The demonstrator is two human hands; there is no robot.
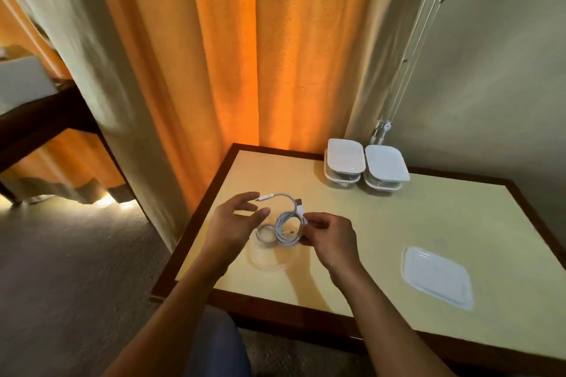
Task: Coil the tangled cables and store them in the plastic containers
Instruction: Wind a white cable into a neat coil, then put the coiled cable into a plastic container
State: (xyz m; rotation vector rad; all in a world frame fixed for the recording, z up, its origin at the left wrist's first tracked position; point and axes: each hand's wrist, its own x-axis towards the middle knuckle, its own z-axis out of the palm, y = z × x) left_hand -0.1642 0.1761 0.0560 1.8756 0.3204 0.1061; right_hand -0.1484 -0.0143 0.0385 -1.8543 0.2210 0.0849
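Observation:
A white cable (284, 225) is wound into loose loops above the table, its two plug ends sticking up and to the left. My right hand (329, 239) pinches the coil at its right side. My left hand (235, 219) hovers just left of the coil with fingers spread and relaxed, holding nothing. Under the coil stands an open clear plastic container (271, 257). Its white lid (436, 277) lies flat at the table's right front.
Two stacks of lidded containers (366, 165) stand at the back of the yellow table (352, 217), near the wall. Orange curtains (229, 55) hang behind the table. Carpeted floor lies to the left.

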